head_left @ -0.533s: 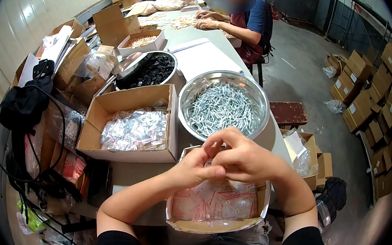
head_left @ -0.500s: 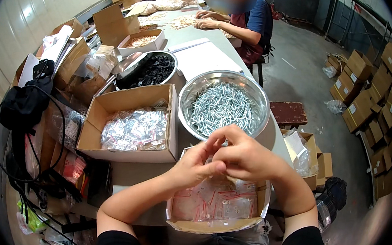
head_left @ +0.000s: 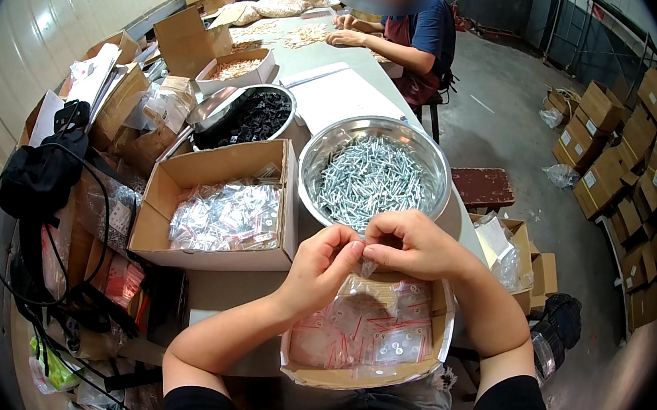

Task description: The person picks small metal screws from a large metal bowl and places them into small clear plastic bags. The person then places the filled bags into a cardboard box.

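Observation:
My left hand [head_left: 326, 265] and my right hand [head_left: 408, 245] meet fingertip to fingertip, both pinching the top of a small clear plastic bag [head_left: 367, 267]. Its contents, if any, are hidden by my fingers. Beneath them an open cardboard box [head_left: 374, 378] holds flat, clear zip bags [head_left: 379, 334] with red edges and small round pieces inside. Just beyond my hands stands a steel bowl [head_left: 444, 187] heaped with silvery screws [head_left: 371, 179]. To the left, a larger cardboard box [head_left: 202, 260] contains a pile of filled clear bags [head_left: 231, 215].
Behind the larger box sits a bowl of black parts [head_left: 253, 121], beside a white box of small tan pieces [head_left: 239, 67]. Papers [head_left: 348, 99] lie farther along the table, where another person [head_left: 418, 38] sorts pieces. Cables and a black bag [head_left: 43, 175] hang at left; a brown stool [head_left: 482, 189] stands at right.
My hands have lowered slightly and unfolded from an overlapped position to a side-by-side pinch. The bag now shows below the fingertips. The other person's hands have shifted a little.

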{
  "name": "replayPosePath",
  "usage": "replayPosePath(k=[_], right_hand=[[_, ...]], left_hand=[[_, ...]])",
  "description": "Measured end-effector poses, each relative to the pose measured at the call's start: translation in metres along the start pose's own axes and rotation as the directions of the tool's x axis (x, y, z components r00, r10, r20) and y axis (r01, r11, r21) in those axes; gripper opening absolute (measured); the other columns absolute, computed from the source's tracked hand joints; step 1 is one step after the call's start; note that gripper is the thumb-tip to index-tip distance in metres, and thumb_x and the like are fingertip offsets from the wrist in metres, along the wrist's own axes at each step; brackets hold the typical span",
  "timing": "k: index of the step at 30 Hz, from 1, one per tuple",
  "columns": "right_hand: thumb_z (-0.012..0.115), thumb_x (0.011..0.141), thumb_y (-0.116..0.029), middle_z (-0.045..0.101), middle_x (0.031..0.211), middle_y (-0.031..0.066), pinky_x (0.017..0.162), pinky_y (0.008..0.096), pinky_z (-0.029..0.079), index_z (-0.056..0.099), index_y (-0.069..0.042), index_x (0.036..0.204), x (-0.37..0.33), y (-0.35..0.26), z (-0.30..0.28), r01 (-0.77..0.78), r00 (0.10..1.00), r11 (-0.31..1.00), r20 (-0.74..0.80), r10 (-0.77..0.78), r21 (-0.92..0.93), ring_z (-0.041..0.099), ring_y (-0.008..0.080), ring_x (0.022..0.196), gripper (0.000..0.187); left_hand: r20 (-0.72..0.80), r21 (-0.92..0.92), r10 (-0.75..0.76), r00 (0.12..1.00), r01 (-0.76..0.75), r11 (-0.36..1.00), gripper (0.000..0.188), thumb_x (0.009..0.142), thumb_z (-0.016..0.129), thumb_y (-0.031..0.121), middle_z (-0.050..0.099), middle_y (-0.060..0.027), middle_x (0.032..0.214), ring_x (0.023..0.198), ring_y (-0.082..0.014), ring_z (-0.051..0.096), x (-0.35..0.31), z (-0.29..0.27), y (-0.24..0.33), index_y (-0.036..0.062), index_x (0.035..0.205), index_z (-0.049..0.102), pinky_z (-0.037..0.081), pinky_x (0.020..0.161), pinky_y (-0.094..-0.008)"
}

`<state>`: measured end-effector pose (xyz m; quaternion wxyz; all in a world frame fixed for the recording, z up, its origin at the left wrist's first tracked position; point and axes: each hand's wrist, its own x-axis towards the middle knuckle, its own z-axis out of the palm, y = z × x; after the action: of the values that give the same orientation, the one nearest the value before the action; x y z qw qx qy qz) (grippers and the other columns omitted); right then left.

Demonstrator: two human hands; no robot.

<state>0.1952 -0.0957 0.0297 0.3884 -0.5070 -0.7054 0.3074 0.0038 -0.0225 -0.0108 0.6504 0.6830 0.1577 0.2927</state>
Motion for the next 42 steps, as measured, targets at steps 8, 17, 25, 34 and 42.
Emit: replayPosePath(k=[8,17,25,34,42], right_hand=[[0.063,0.089,-0.018,0.052,0.069,0.0003,0.059,0.0264,0.040,0.055,-0.002,0.079,0.002,0.010,-0.009,0.063,0.995,0.969,0.062,-0.081,0.240,0.046,0.0075,0.066,0.021],[0.035,0.091,-0.068,0.069,0.092,0.0143,0.075,0.0454,0.051,0.069,-0.007,0.091,0.008,0.030,-0.008,-0.124,0.980,0.657,0.013,0.200,-0.743,0.066,0.0339,0.085,0.069],[0.037,0.089,-0.071,0.066,0.090,0.0128,0.074,0.0432,0.051,0.068,-0.009,0.090,0.006,0.036,-0.009,-0.113,0.967,0.645,0.065,0.246,-0.756,0.066,0.0302,0.087,0.070],[0.073,0.079,-0.025,0.064,0.089,0.0118,0.072,0.0391,0.049,0.063,-0.004,0.087,0.007,0.028,-0.016,0.018,0.997,0.927,0.079,0.013,-0.374,0.064,0.0300,0.084,0.025],[0.074,0.075,-0.004,0.068,0.078,0.0113,0.069,0.0289,0.051,0.065,0.001,0.085,0.006,0.031,-0.025,-0.029,0.999,0.995,0.029,0.032,-0.091,0.066,0.0169,0.074,0.014]], left_hand=[[-0.162,0.161,0.109,0.981,-0.083,0.984,0.009,0.099,0.053,0.014,0.051,0.0064,0.079,0.067,-0.0007,0.042,-0.004,-0.008,0.031,0.0052,0.097,0.054,0.035,0.058,-0.0170],[-0.100,0.621,0.476,0.874,-0.319,0.716,0.016,0.090,0.060,-0.001,0.052,0.0006,0.078,0.066,-0.0080,0.049,-0.001,-0.030,0.045,0.0063,0.102,0.055,0.042,0.058,-0.0222],[0.165,0.983,-0.372,0.913,-0.122,0.137,0.026,0.086,0.066,0.029,0.068,-0.0153,0.083,0.078,-0.0331,0.067,-0.002,0.005,0.024,0.0040,0.090,0.061,0.052,0.069,-0.0449],[0.266,0.948,-0.334,0.904,-0.183,0.260,0.029,0.082,0.069,0.031,0.068,-0.0146,0.084,0.086,-0.0322,0.066,-0.002,0.000,0.013,0.0044,0.092,0.062,0.052,0.075,-0.0426],[0.369,0.927,-0.312,0.875,-0.322,0.193,0.026,0.085,0.066,0.030,0.067,-0.0127,0.093,0.089,-0.0319,0.065,-0.003,0.000,0.003,0.0052,0.091,0.061,0.052,0.077,-0.0417]])
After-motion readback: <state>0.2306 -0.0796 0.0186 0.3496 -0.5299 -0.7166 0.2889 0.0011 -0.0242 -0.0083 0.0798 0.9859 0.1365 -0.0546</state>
